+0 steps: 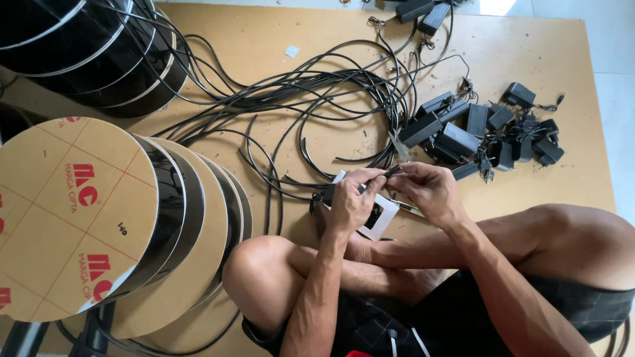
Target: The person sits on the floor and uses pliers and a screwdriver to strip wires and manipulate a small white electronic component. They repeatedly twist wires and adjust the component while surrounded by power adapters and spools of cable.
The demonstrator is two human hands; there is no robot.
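Both hands (pixel 390 192) pinch a black cable end (pixel 391 172) between their fingertips.

Two bare hands meet over the board: the left hand (pixel 350 201) and the right hand (pixel 430 192). One white square frame with a dark opening (pixel 378 215) lies under them. About a dozen black rectangular power adapters (pixel 456 140) sit in one cluster, and two more (pixel 423 13) lie at the far edge. Large round cardboard-faced cable reels (pixel 73 211) stand in two stacks, at least four in the nearer. One small white scrap (pixel 292 51) lies alone. The loose black cables (pixel 311 99) are too tangled to count.
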